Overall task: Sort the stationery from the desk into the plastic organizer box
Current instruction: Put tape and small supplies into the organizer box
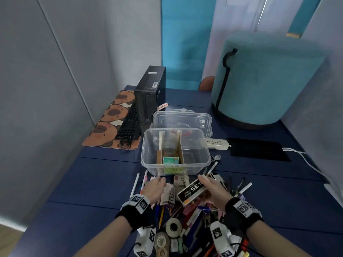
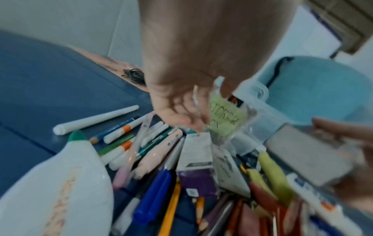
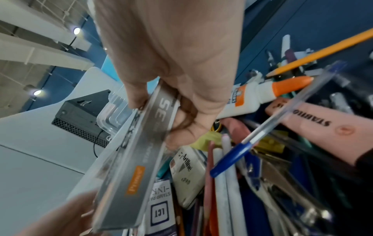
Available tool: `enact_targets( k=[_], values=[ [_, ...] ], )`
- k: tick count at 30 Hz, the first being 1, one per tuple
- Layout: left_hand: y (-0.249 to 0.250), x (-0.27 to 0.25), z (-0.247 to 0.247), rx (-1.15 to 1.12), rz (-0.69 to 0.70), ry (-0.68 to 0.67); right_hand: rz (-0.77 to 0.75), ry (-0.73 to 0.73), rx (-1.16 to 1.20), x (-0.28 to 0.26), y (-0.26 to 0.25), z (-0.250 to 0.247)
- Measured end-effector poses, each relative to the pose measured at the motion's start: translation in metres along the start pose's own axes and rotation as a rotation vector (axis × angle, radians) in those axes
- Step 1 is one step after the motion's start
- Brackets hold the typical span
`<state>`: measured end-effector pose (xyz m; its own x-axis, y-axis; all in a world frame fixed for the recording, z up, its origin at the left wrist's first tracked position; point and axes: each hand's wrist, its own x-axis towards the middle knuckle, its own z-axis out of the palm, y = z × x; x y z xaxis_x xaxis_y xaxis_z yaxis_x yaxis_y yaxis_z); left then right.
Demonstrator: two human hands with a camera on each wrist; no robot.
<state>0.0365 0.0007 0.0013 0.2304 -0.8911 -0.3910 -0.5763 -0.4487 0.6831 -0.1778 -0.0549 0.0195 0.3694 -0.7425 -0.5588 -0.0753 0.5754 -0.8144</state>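
Note:
The clear plastic organizer box [image 1: 202, 158] stands open on the blue desk, with cardboard dividers and a small green box [image 1: 170, 160] in its middle section. A green handwritten label [image 2: 226, 119] is stuck on its front wall. My right hand [image 1: 205, 181] grips a long black staple box [image 1: 193, 191] by its far end, just in front of the organizer and above the stationery pile [image 1: 185, 219]. In the right wrist view thumb and fingers pinch the staple box [image 3: 141, 143]. My left hand [image 1: 157, 184] hovers with relaxed fingers over the pens, holding nothing, close to the organizer's front.
The organizer's lid [image 1: 181, 119] lies behind it. A computer tower [image 1: 150, 95], keyboard [image 1: 130, 123] and patterned mat [image 1: 111, 119] sit at back left. A power strip [image 1: 217, 143], black pad [image 1: 258, 149] and teal stool [image 1: 263, 78] are on the right. Tape rolls [image 1: 173, 227] lie nearest me.

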Motion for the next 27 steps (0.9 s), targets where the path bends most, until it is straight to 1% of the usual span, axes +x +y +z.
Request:
enact_targets(
  k=[1,2,3,5,7,10,13,16,19,20,22,25,27],
  values=[
    [-0.003,0.006,0.004,0.103,-0.033,0.053,0.002,0.005,0.005,-0.001,0.001,-0.003],
    [-0.004,0.01,0.008,0.184,-0.063,0.047,0.003,0.009,0.013,-0.002,0.001,-0.005],
    [-0.002,0.01,0.013,0.258,-0.09,0.002,0.008,0.015,0.036,-0.002,0.0,-0.007],
    [0.003,0.006,0.02,0.386,-0.092,-0.078,0.016,0.032,0.084,-0.002,-0.002,-0.008],
    [0.006,0.006,0.024,0.472,-0.079,-0.102,0.015,0.034,0.103,0.0,-0.004,-0.008],
    [0.008,0.008,0.03,0.535,-0.135,-0.102,0.016,0.029,0.102,0.004,-0.004,-0.006],
    [0.007,0.009,0.032,0.478,-0.155,-0.117,0.026,0.03,0.091,0.005,-0.007,-0.003],
    [0.005,0.01,0.034,0.438,-0.121,-0.101,0.029,0.028,0.094,0.006,-0.012,0.0],
    [0.002,0.008,0.033,0.388,-0.071,-0.055,0.031,0.044,0.109,0.006,-0.016,0.002],
    [0.002,0.008,0.032,0.362,-0.075,-0.057,0.03,0.046,0.119,0.006,-0.017,0.002],
    [-0.001,0.01,0.029,0.245,-0.097,-0.075,0.034,0.047,0.142,0.004,-0.02,0.001],
    [-0.005,0.011,0.019,-0.004,-0.149,-0.127,0.037,0.074,0.167,0.003,-0.022,-0.003],
    [-0.002,0.008,0.008,-0.141,-0.189,-0.207,0.046,0.089,0.206,0.004,-0.022,-0.007]
  ],
)
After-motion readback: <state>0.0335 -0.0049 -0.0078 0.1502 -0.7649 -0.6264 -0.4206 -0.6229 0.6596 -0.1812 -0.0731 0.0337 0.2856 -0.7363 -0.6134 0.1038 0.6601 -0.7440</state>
